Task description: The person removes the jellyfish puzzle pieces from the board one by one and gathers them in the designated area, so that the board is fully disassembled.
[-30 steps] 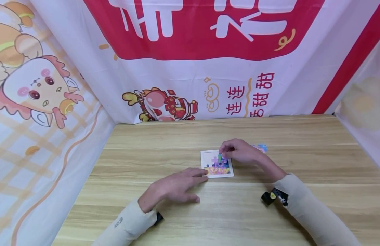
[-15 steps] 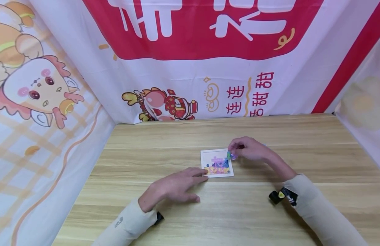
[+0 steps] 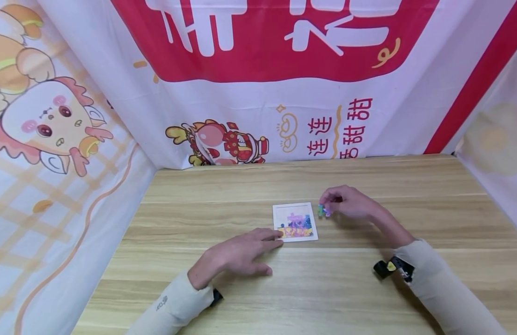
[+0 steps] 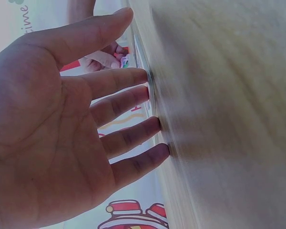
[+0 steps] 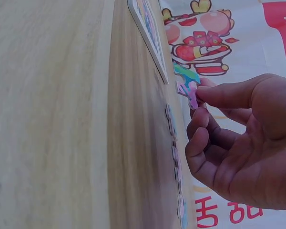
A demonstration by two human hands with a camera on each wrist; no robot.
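Observation:
Pinched between thumb and fingertips of my right hand (image 3: 353, 205) is a jigsaw piece (image 5: 191, 93), green on one part and pink-purple on another. It hangs just right of a white square puzzle tray (image 3: 276, 215). Inside that tray, joined pieces (image 3: 298, 225) in yellow, pink and blue fill the lower and right parts; the upper left shows bare white. My left hand (image 3: 241, 253) has its fingers spread and extended, fingertips on the tray's lower left corner. In the left wrist view its palm (image 4: 52, 133) holds nothing.
Several loose puzzle pieces (image 5: 177, 164) lie in a row on the wooden table (image 3: 224, 186), under the right hand and hidden by it in the head view. A printed cloth (image 3: 241, 102) stands along the table's back edge, with cloth at both sides too.
My right hand has moved right with the jigsaw piece, from over the tray to beyond its right edge. The left hand stays on the tray's corner.

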